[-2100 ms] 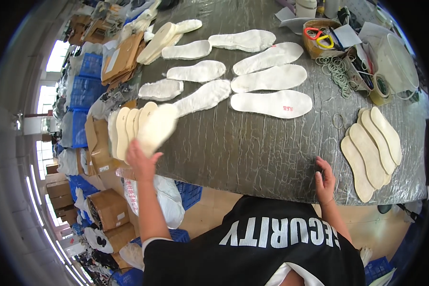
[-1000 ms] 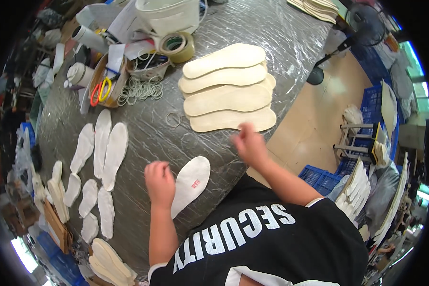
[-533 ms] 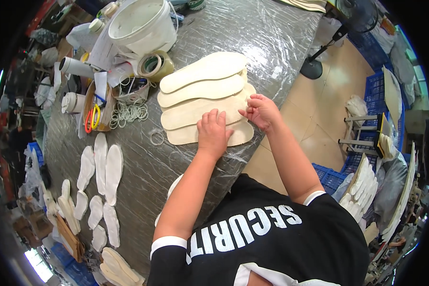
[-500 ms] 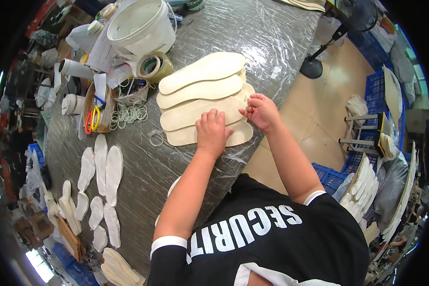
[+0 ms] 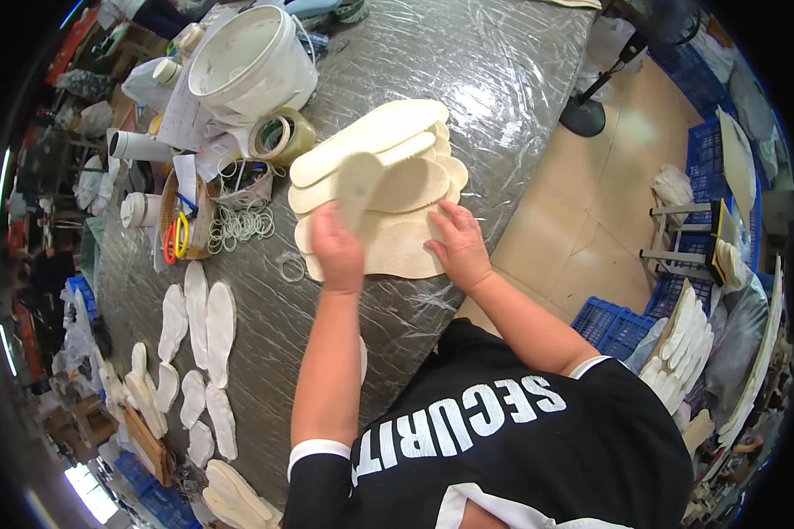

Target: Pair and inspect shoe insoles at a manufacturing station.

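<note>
Cream insoles (image 5: 370,141) lie overlapped in a fanned pile on the plastic-covered table. My left hand (image 5: 337,251) is closed on one insole (image 5: 358,187), which is tilted up off the pile and smeared by motion. Fingers apart, my right hand (image 5: 460,242) touches the heel-side edge of the lowest insole (image 5: 401,247) at the pile's near right. How the left fingers grip is partly hidden by blur.
Left of the pile are loose rubber bands (image 5: 238,227), scissors (image 5: 178,236), tape rolls (image 5: 282,137) and a white bucket (image 5: 254,66). More pale insoles (image 5: 210,326) lie on the table's left. A fan base (image 5: 582,116) and blue crates (image 5: 613,326) stand on the floor at right.
My left hand has moved left and raised an insole from the pile. My right hand has come down and left onto the near insoles, its fingers spreading.
</note>
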A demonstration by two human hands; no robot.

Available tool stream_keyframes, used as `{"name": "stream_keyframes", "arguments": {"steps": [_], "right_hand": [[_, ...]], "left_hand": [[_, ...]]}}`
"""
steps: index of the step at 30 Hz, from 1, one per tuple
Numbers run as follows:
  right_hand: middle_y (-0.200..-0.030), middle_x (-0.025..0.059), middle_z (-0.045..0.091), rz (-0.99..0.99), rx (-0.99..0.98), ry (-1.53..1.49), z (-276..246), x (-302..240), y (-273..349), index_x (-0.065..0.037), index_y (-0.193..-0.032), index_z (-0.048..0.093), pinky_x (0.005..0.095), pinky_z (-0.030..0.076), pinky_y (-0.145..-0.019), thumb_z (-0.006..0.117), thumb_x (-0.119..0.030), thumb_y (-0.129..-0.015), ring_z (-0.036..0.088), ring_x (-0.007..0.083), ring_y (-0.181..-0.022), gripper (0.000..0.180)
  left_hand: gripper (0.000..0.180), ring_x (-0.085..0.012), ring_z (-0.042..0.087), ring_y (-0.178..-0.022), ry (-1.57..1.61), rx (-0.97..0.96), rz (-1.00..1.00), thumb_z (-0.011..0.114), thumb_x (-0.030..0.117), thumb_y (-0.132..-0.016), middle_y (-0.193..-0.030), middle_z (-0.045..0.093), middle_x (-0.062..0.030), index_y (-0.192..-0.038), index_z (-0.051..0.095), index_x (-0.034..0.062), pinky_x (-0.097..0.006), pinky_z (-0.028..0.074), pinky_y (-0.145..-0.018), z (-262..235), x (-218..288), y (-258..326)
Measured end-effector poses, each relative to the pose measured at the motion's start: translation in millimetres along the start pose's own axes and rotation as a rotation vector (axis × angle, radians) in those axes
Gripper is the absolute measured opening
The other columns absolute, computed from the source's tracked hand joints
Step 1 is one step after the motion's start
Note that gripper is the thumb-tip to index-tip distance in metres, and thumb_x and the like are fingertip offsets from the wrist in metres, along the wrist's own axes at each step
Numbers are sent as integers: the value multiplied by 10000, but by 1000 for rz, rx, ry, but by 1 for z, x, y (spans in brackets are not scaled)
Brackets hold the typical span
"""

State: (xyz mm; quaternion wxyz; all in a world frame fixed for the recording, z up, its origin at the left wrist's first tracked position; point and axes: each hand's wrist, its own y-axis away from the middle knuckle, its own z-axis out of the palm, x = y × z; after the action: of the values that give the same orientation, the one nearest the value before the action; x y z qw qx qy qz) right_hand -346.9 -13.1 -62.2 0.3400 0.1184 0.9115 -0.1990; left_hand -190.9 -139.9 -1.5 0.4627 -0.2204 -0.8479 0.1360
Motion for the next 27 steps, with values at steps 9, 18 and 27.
{"name": "stream_keyframes", "arguments": {"steps": [9, 18, 27], "right_hand": [[-1200, 121, 510, 0, 195, 85, -10, -2, -1, -81, -1024, 590, 439, 305, -1000, 602, -129, -813, 442, 332, -1123, 217], [-998, 88, 636, 431, -975, -1230, -37, -134, -25, -6, -1201, 496, 281, 533, -644, 492, -210, -961, 634, 161, -827, 315], [-1077, 55, 624, 973, -707, -1467, 22, -164, 65, -64, -1245, 494, 293, 558, -703, 457, -222, -990, 636, 159, -898, 303]], "left_hand": [[223, -192, 581, -741, 121, 588, -49, 418, 140, -994, -880, 609, -111, -1029, 552, -36, -292, 487, -705, -137, 41, -50], [210, -143, 611, -770, 113, -373, -629, 566, 117, -921, -906, 620, -135, -1066, 501, -19, -268, 482, -697, -157, 55, 32], [711, -364, 572, -945, -627, -612, -296, 842, 358, -586, -1157, 477, -161, -1049, 417, 25, -439, 492, -758, -203, 68, 136]]}}
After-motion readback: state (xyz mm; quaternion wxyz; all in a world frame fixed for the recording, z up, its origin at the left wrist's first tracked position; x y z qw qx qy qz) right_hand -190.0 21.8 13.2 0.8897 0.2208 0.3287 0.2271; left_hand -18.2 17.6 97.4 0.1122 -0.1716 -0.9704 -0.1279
